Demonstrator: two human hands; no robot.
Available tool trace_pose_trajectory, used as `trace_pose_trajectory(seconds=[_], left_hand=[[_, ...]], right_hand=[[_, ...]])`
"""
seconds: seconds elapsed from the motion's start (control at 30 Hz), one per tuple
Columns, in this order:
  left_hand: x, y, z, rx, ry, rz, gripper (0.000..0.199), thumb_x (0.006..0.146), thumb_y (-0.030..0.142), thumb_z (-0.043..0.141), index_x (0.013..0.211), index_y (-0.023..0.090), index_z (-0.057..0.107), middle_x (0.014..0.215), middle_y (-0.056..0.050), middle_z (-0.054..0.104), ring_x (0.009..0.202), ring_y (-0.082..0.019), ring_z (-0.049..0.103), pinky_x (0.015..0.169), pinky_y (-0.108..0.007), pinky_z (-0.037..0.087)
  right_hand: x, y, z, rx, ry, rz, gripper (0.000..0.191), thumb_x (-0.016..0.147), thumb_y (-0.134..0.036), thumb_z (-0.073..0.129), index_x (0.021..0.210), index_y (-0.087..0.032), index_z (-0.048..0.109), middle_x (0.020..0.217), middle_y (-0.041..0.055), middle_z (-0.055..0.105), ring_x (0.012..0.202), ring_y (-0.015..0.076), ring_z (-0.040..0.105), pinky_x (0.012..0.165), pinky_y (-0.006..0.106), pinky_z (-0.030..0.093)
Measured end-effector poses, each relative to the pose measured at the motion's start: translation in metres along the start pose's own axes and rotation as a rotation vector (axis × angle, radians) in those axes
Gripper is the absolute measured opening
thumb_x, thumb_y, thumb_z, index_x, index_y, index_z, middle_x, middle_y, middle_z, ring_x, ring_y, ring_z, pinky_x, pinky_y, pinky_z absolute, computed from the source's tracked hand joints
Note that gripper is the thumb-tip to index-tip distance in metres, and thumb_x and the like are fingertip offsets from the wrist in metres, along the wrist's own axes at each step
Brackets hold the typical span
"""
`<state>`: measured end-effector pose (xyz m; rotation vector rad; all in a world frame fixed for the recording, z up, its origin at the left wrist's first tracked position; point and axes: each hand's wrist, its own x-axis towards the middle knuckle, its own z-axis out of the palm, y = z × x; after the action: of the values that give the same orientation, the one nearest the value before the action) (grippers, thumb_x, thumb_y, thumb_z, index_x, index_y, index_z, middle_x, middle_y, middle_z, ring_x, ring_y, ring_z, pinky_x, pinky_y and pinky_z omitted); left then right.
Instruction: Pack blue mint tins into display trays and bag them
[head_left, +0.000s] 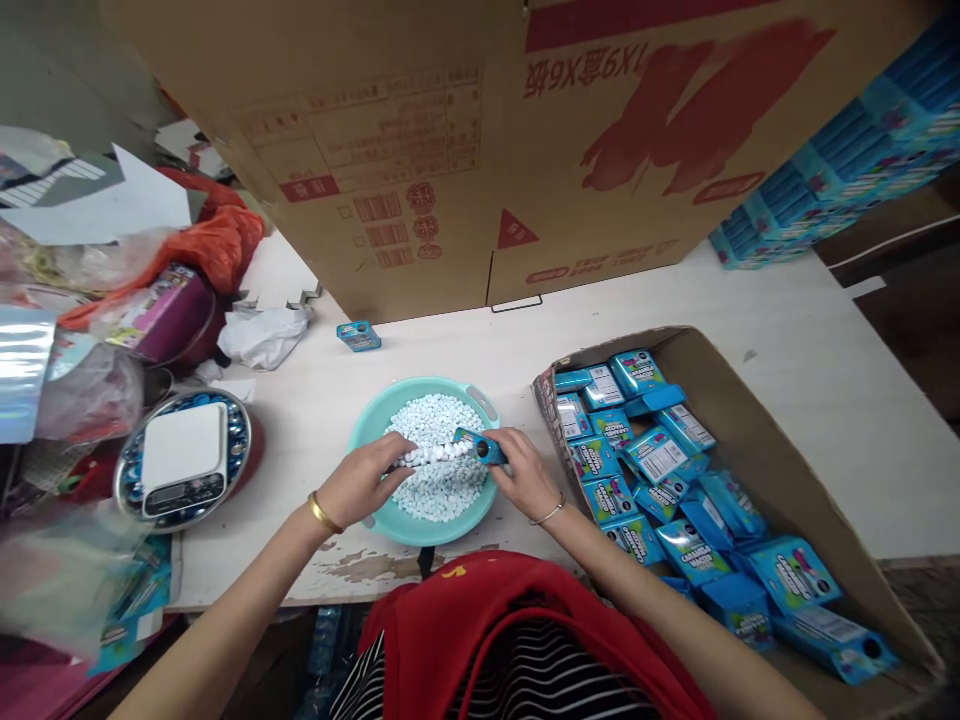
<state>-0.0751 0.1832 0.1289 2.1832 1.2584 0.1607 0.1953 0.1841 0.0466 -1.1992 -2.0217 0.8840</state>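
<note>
A turquoise basin (365,412) on the table holds a heap of small pale-blue, pebble-like candies (439,490). Over the heap, my left hand (371,475) grips one end of a narrow scoop (427,455) lined with the candies; its edges are hard to make out. My right hand (525,470) is closed around a small blue candy box (480,446), tilted so its end meets the scoop's far tip. To the right, an open cardboard tray (795,450) contains many similar blue boxes (660,455), lying at mixed angles.
A large carton (420,130) stands behind the basin. One small blue box (359,336) lies before it. At left, a white scale (184,450) rests on a metal bowl (244,480) beside bags and wrappers. Blue box stacks (832,180) rise at far right.
</note>
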Motion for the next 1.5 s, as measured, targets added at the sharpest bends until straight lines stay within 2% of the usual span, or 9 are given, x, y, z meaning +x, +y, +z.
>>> trace_pose_trajectory(seconds=[0.23,0.43,0.53,0.63,0.87,1.03,1.17,1.3,1.5], left_hand=[[0.014,0.059,-0.033,0.477,-0.243,-0.152,0.015,0.088,0.015,0.045,0.099,0.016,0.054,0.095,-0.007,0.061,0.083,-0.022,0.061,0.065,-0.032,0.048],[0.023,0.099,-0.041,0.673,-0.273,-0.101,0.019,0.086,0.005,0.042,0.092,0.014,0.058,0.087,-0.008,0.061,0.074,-0.02,0.06,0.063,-0.031,0.046],[0.019,0.095,-0.041,0.661,-0.243,-0.077,0.016,0.087,0.008,0.044,0.09,0.015,0.059,0.087,-0.007,0.061,0.077,-0.021,0.059,0.065,-0.033,0.046],[0.01,0.058,-0.034,0.558,-0.154,-0.119,0.017,0.09,0.016,0.044,0.1,0.017,0.058,0.091,-0.006,0.06,0.083,-0.021,0.059,0.07,-0.033,0.046],[-0.002,-0.067,0.06,0.301,-0.245,-0.408,0.021,0.084,0.007,0.041,0.09,0.015,0.059,0.093,-0.011,0.06,0.086,-0.024,0.058,0.076,-0.035,0.044],[0.027,-0.073,0.139,0.116,-0.207,-0.331,0.023,0.084,0.01,0.043,0.102,0.017,0.056,0.106,-0.01,0.06,0.099,-0.023,0.056,0.085,-0.034,0.044],[0.04,-0.063,0.163,-0.028,-0.142,-0.275,0.029,0.082,0.01,0.044,0.109,0.016,0.054,0.111,-0.01,0.06,0.103,-0.022,0.057,0.088,-0.033,0.045],[0.024,-0.06,0.144,-0.13,-0.085,-0.228,0.026,0.087,0.019,0.046,0.112,0.018,0.051,0.112,-0.009,0.06,0.1,-0.019,0.058,0.087,-0.031,0.046],[-0.005,-0.034,0.062,-0.203,0.045,-0.086,0.022,0.09,0.024,0.043,0.111,0.017,0.05,0.103,-0.008,0.06,0.09,-0.017,0.057,0.08,-0.031,0.047]], right_hand=[[0.002,-0.012,0.022,-0.015,0.002,-0.086,0.044,0.077,-0.007,0.048,0.119,-0.019,0.051,0.11,0.0105,0.059,0.104,0.026,0.052,0.089,0.043,0.046],[-0.001,-0.013,0.028,-0.007,0.015,-0.093,0.046,0.076,-0.006,0.047,0.119,-0.021,0.05,0.11,0.0097,0.059,0.104,0.0258,0.052,0.089,0.043,0.047],[-0.003,-0.008,0.03,-0.01,0.029,-0.088,0.048,0.075,-0.006,0.046,0.12,-0.021,0.05,0.111,0.0099,0.059,0.105,0.026,0.052,0.09,0.044,0.047],[-0.004,-0.001,0.028,-0.004,0.039,-0.066,0.048,0.075,-0.006,0.046,0.12,-0.021,0.05,0.112,0.01,0.059,0.107,0.0259,0.052,0.092,0.044,0.046],[-0.009,0.014,0.012,0.002,0.017,0.0,0.043,0.077,-0.009,0.047,0.118,-0.021,0.051,0.112,0.01,0.059,0.106,0.0266,0.052,0.091,0.046,0.045],[-0.011,0.013,-0.002,0.03,0.049,0.047,0.038,0.081,-0.014,0.048,0.118,-0.022,0.052,0.111,0.009,0.059,0.105,0.0254,0.053,0.092,0.044,0.045],[-0.011,0.01,-0.011,0.052,0.13,0.139,0.03,0.083,-0.023,0.052,0.113,-0.021,0.054,0.106,0.0091,0.06,0.101,0.0248,0.056,0.088,0.041,0.047],[-0.013,0.011,-0.017,0.021,0.164,0.179,0.03,0.084,-0.026,0.053,0.113,-0.021,0.054,0.106,0.0092,0.06,0.1,0.0252,0.056,0.087,0.042,0.047],[-0.012,0.01,-0.011,-0.037,0.104,0.065,0.04,0.078,-0.012,0.047,0.116,-0.021,0.053,0.109,0.0094,0.059,0.104,0.0262,0.053,0.092,0.045,0.045]])
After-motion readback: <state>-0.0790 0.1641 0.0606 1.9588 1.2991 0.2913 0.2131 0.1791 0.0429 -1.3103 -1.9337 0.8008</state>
